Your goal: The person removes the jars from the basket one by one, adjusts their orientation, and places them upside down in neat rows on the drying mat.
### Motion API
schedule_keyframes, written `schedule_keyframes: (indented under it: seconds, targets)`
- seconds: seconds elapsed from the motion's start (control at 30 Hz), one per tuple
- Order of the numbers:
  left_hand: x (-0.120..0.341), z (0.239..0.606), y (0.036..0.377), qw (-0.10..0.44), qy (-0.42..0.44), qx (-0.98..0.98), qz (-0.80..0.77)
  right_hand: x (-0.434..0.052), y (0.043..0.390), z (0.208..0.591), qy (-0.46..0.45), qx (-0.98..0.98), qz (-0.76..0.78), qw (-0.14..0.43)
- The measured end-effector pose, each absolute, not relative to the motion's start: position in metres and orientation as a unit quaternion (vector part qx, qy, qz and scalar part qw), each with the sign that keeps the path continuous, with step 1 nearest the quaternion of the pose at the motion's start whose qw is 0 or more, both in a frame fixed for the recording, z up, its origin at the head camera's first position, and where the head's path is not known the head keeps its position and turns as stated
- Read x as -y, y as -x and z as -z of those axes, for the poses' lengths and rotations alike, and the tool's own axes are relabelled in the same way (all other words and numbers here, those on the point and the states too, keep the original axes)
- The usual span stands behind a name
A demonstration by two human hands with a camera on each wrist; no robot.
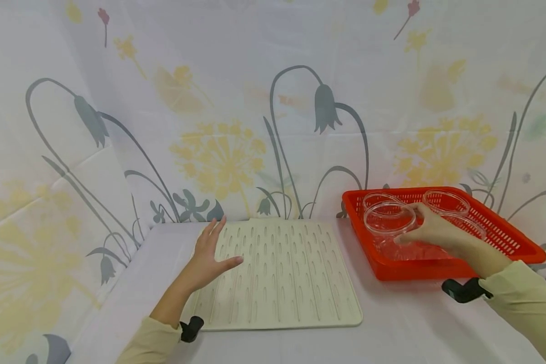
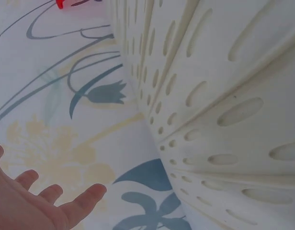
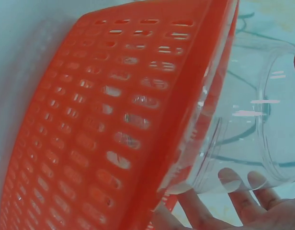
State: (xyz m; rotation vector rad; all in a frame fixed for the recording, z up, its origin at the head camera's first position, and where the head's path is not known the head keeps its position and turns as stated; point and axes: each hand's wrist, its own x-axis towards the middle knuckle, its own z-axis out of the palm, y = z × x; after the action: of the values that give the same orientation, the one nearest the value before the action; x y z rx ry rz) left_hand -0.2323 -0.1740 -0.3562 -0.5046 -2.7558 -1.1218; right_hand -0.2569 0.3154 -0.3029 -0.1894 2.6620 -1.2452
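1. I see a flowered cloth draped over the desk [image 1: 391, 323].
2. My right hand [image 1: 429, 230] grips a clear jar [image 1: 390, 222], barely lifted inside the red basket [image 1: 505, 237].
3. My left hand [image 1: 207, 258], fingers spread, rests on the bare drying mat [image 1: 291, 273] left of the basket; no jars moved yet.

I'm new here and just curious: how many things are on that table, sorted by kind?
Clear plastic jars: 4, one gripped by the right hand, others at
Red basket: 1
Cream ridged mat: 1, under the left hand
Total: 6
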Motion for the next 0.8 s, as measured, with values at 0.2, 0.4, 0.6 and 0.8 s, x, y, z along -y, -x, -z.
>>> schedule_keyframes:
  seconds: [0.2,0.4,0.6,0.8]
  targets:
    - [0.17,0.355,0.234,0.056,0.164,0.906,0.385,-0.309,0.255,0.296,0.061,-0.907,0.409,0.084]
    - [0.165,0.351,0.235,0.057,0.171,0.904,0.389,-0.302,0.255,0.287,0.056,-0.906,0.413,0.077]
    - [0.16,0.348,0.235,0.064,0.177,0.899,0.395,-0.295,0.253,0.28,0.057,-0.916,0.393,0.064]
    - [0.156,0.347,0.236,0.064,0.184,0.898,0.394,-0.287,0.254,0.274,0.066,-0.918,0.387,0.061]
